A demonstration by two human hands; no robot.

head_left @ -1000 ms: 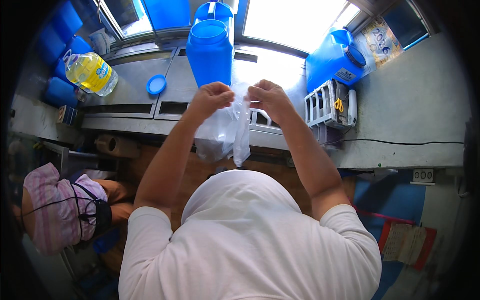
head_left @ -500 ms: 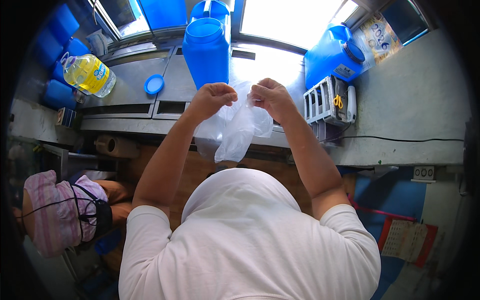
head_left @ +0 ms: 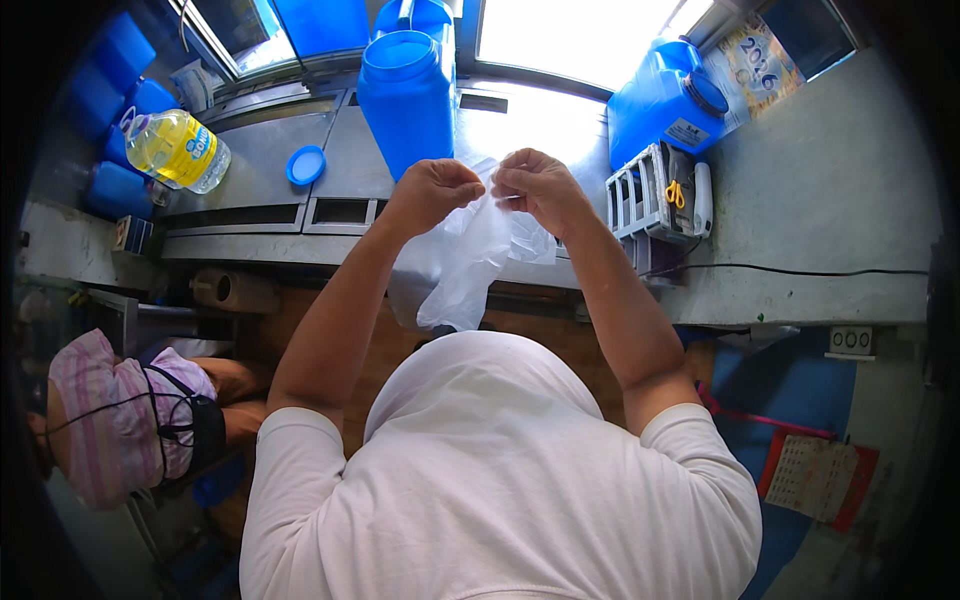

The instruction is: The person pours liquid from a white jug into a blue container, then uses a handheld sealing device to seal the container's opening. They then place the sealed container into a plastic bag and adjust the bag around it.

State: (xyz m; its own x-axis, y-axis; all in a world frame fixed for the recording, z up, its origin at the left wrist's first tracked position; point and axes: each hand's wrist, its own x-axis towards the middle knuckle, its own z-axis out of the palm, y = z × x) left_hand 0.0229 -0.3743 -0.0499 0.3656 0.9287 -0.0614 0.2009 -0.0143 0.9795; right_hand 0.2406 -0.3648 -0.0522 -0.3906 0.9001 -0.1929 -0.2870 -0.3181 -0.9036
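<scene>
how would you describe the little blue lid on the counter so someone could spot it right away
Start at the grey metal counter under the window, where a tall open blue plastic barrel stands. Just left of the barrel's base lies the small round blue plastic lid, flat on the metal. Unlike the yellow-filled clear plastic bottle further left, it is a low disc.

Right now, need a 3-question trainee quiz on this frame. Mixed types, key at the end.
1. True or false: both hands grip the clear bag.
2. What lies on the counter left of the blue jug? A) a blue lid B) a red cup C) a knife
3. Fill in: the bottle lying at far left holds a ____ liquid.

Key: 1 true: left hand and right hand pinch its top. 2 A, the blue lid. 3 yellow.
</scene>
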